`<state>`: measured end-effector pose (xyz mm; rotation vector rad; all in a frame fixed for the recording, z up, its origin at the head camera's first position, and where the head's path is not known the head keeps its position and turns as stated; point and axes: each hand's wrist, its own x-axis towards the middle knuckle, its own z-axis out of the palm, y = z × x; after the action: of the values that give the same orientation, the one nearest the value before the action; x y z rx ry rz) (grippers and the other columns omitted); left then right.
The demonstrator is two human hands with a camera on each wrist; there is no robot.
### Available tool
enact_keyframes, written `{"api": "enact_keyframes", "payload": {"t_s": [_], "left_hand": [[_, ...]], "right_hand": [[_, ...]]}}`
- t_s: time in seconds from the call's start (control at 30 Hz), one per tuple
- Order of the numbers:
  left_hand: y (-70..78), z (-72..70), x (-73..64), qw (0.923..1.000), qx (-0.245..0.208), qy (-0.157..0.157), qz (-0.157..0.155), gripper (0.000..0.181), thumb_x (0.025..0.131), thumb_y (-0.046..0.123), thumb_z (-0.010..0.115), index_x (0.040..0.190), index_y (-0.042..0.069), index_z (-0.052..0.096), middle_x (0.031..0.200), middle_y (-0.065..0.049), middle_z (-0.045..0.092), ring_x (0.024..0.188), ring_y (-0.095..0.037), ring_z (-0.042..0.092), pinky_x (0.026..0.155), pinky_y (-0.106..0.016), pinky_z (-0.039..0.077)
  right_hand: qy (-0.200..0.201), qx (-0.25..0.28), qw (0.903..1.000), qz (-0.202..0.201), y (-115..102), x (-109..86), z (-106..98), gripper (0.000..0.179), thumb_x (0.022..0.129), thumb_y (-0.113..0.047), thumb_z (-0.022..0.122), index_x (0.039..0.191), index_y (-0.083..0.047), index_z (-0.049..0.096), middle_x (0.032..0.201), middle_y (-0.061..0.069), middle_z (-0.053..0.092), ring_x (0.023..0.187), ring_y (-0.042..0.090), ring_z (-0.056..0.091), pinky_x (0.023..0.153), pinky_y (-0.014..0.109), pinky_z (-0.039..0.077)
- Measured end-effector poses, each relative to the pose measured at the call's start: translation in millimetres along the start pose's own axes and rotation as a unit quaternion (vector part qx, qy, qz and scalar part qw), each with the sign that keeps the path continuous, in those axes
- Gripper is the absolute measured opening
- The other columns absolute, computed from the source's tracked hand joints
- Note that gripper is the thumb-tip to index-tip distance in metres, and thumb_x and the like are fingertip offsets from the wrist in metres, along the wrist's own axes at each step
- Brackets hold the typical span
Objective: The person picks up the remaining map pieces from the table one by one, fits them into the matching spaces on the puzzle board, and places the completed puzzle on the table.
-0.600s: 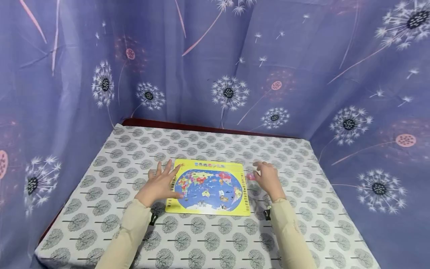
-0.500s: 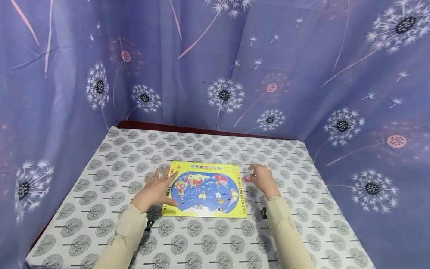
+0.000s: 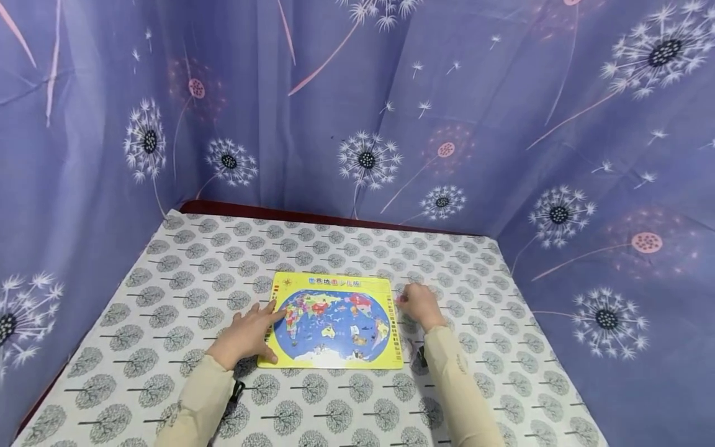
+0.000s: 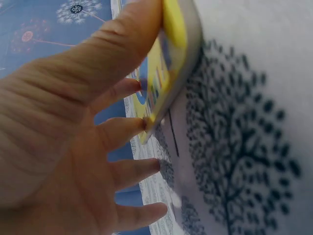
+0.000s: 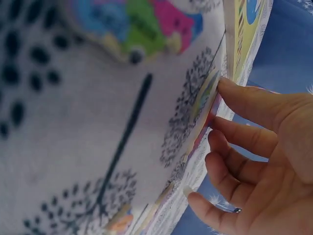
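Observation:
A yellow-bordered world map puzzle board [image 3: 335,360] lies flat on the tree-print cloth in the head view. My left hand [image 3: 248,335] rests along its left side with fingers spread. In the left wrist view the left thumb [image 4: 117,44] lies over the board's rounded corner, and some fingertips touch its edge. Just off the board's right edge, my right hand [image 3: 420,304] pinches a small flat puzzle piece [image 5: 205,100] between thumb and index finger. That piece shows nearly edge-on, so its picture is mostly hidden; a bit of pink shows in the head view.
A multicoloured puzzle piece [image 5: 142,24] lies on the cloth near the right wrist, and another piece [image 5: 121,221] is at the bottom of that view. The tree-print tablecloth [image 3: 190,279] surrounds the board. A purple dandelion curtain [image 3: 313,136] hangs behind and beside the table.
The head view has shifted. My right hand has come closer to the board's right edge with the pink piece. The left thumb has slid off the map toward the near left corner.

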<state>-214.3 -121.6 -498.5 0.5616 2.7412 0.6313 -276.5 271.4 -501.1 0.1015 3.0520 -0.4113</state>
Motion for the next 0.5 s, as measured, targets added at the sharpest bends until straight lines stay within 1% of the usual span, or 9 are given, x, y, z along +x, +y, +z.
{"api": "enact_keyframes", "payload": {"t_s": [0.17, 0.3, 0.37, 0.5], "left_hand": [[2.5, -4.1, 0.5, 1.0000, -0.008, -0.004, 0.003, 0.105, 0.057, 0.029, 0.096, 0.149, 0.007, 0.050, 0.160, -0.028, 0.026, 0.143, -0.059, 0.020, 0.108, -0.081, 0.011], [1.4, -4.3, 0.0, 1.0000, -0.007, -0.003, 0.004, 0.104, 0.057, 0.029, 0.096, 0.148, 0.006, 0.051, 0.160, -0.029, 0.027, 0.142, -0.059, 0.020, 0.107, -0.082, 0.012], [0.8, -4.8, -0.2, 1.0000, -0.007, -0.001, 0.005, 0.104, 0.057, 0.029, 0.096, 0.148, 0.006, 0.051, 0.159, -0.029, 0.027, 0.143, -0.059, 0.020, 0.106, -0.082, 0.011], [-0.3, -3.8, 0.6, 0.9999, -0.008, 0.001, 0.009, 0.104, 0.056, 0.029, 0.095, 0.148, 0.006, 0.051, 0.159, -0.029, 0.027, 0.142, -0.060, 0.020, 0.106, -0.082, 0.011]], "right_hand": [[0.020, -0.032, 0.9991, -0.020, 0.2, 1.4, -0.4, 0.021, 0.082, -0.023, 0.084, 0.083, -0.007, 0.072, 0.074, 0.002, 0.064, 0.068, 0.017, 0.058, 0.072, 0.037, 0.055], [0.032, -0.045, 0.9975, -0.046, 0.0, 2.0, 1.2, 0.020, 0.080, -0.023, 0.084, 0.082, -0.007, 0.071, 0.075, 0.001, 0.066, 0.068, 0.017, 0.059, 0.075, 0.038, 0.056], [0.042, -0.059, 0.9956, -0.059, -1.3, 1.5, -0.6, 0.022, 0.080, -0.025, 0.084, 0.078, -0.008, 0.070, 0.072, 0.001, 0.065, 0.065, 0.017, 0.058, 0.073, 0.039, 0.055], [0.063, -0.068, 0.9926, -0.079, -4.8, -1.0, -5.7, 0.027, 0.082, -0.026, 0.083, 0.070, -0.009, 0.066, 0.065, -0.001, 0.059, 0.058, 0.016, 0.052, 0.063, 0.035, 0.052]]}}
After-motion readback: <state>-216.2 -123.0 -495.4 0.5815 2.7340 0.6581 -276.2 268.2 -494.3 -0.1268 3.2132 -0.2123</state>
